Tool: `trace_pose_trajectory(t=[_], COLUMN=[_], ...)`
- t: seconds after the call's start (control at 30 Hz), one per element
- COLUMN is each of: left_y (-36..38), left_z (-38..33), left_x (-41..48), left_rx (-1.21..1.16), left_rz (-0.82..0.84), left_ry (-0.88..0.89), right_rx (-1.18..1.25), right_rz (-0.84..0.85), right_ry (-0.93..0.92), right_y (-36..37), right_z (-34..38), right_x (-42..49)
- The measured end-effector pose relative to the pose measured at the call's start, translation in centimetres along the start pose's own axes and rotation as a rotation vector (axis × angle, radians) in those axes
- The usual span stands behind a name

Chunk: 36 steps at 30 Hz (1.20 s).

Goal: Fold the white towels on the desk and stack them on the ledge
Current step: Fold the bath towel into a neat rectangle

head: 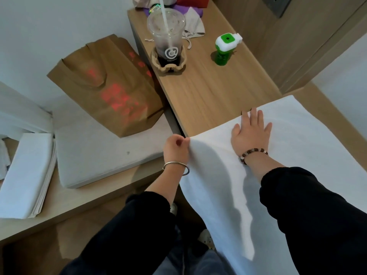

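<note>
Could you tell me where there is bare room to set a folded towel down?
Bare desk wood lies between the cup, the green device and the spread towel. On the ledge, the grey pad is free between the paper bag and the folded stack. The desk's far end is crowded with cloths.

Plain white wall (49,26) L, wood-panel wall (297,46) w/ grey socket (277,4) R, light-wood desk (208,90) btwn.

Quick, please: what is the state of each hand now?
Left hand: pinches the white towel corner.
Right hand: open, flat on the towel.
</note>
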<state>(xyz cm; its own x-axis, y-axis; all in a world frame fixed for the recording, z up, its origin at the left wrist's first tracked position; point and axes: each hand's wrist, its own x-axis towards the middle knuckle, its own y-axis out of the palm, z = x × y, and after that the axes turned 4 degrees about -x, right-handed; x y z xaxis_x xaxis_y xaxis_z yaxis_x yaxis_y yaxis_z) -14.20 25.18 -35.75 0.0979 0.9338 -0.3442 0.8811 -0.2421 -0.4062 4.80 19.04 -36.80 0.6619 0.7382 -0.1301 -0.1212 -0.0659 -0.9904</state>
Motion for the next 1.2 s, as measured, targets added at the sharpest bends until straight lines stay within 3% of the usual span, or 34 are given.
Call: trace_pose_trajectory(t=[0.07,0.1,0.17,0.23,0.3,0.4,0.47,0.53,0.73,1.2], left_y=[0.2,0.5,1.9,4.6,8.7,15.0,18.0,19.9,23.0,30.6], left_z=[-1.1,-1.6,-2.6,-3.7,-4.9,-5.9,-5.3,-4.2,-4.2,-8.1], left_x=[-1.0,-1.4,-2.5,-3.8,-5.4,-8.5,-10.7,-12.1,-12.5,-12.7], left_rx=[0.271,0.373,0.524,0.659,0.902,1.177,1.197,1.236,1.237,1.240], left_rz=[-0.086,-0.046,0.109,0.286,0.512,0.795,0.887,0.894,0.782,0.822], left_ry=[0.237,0.407,0.759,0.965,1.007,1.063,1.159,1.200,1.255,1.325], right_rx=[0.089,0.214,0.602,0.734,0.571,0.269,0.161,0.148,0.138,0.152], right_rz=[0.033,0.039,-0.023,-0.183,-0.251,-0.132,-0.044,0.031,0.052,0.022], right_ry=[0.000,-0.006,0.066,0.220,0.391,0.705,0.935,1.053,1.026,1.072], right_y=[-0.8,-1.4,-3.3,-4.7,-5.4,-4.6,-3.1,-1.4,1.2,0.4], right_z=[0.2,0.1,-0.8,-3.4,-7.2,-13.5,-17.4,-20.2,-23.6,-29.4], right_x=[-0.1,-0.2,-1.0,-2.7,-5.3,-10.2,-14.4,-18.1,-19.3,-15.5])
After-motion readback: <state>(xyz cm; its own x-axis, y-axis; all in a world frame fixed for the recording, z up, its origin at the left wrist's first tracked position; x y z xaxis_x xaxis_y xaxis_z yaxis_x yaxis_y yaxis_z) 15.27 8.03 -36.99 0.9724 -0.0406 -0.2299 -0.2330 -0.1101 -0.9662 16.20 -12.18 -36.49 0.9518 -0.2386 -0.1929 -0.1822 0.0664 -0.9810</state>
